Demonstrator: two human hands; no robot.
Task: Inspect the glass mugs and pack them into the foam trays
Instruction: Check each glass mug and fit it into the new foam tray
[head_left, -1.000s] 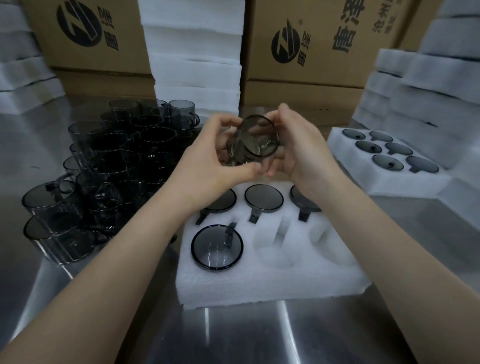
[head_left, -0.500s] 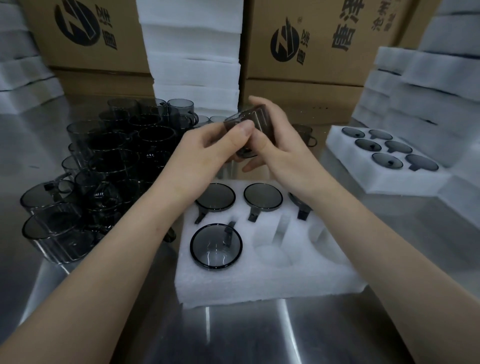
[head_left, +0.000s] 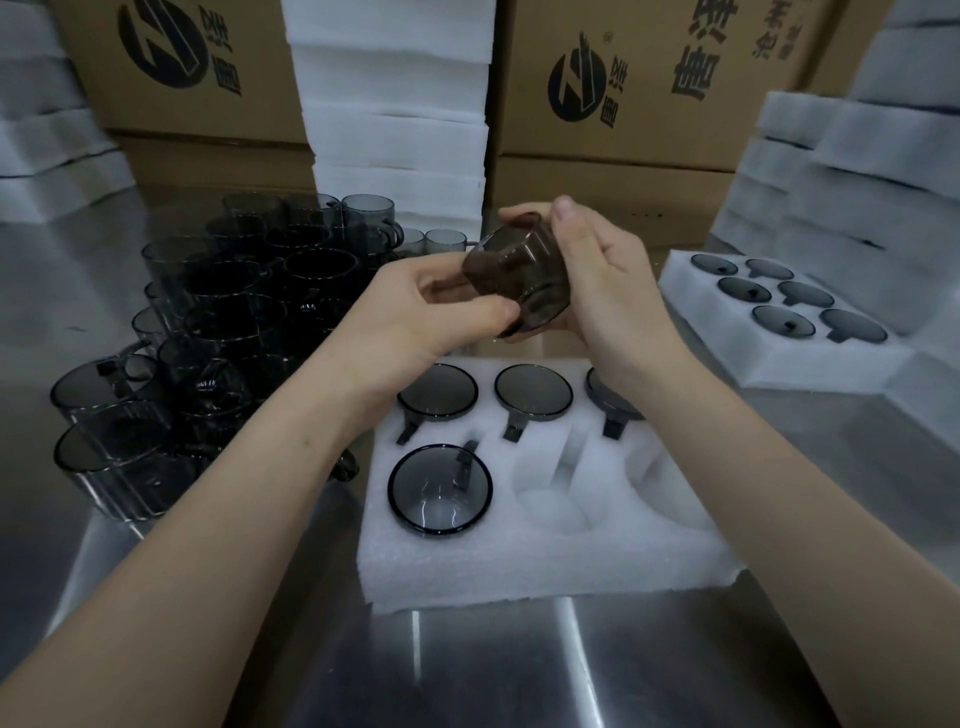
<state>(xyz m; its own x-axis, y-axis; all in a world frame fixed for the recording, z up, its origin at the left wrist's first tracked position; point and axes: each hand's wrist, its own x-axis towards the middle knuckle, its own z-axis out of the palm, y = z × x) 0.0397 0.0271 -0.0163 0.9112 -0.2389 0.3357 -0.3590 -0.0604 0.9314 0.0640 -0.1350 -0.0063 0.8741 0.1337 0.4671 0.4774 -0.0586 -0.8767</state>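
Both my hands hold one smoky grey glass mug tilted on its side above the back of the near foam tray. My left hand pinches its left side and my right hand wraps round its right side. In the tray, three mugs sit upside down in the back row, the middle one fully in sight. One mug fills the front left pocket. The other two front pockets, including the middle one, are bare foam. A heap of loose mugs stands at the left.
A full foam tray lies at the right on the steel table. White foam stacks rise at the back centre, right and far left. Cardboard boxes line the back.
The mug has turned in my hands: its flat round face looked at me one second ago, and now its side wall shows. Both hands stayed above the tray's back row.
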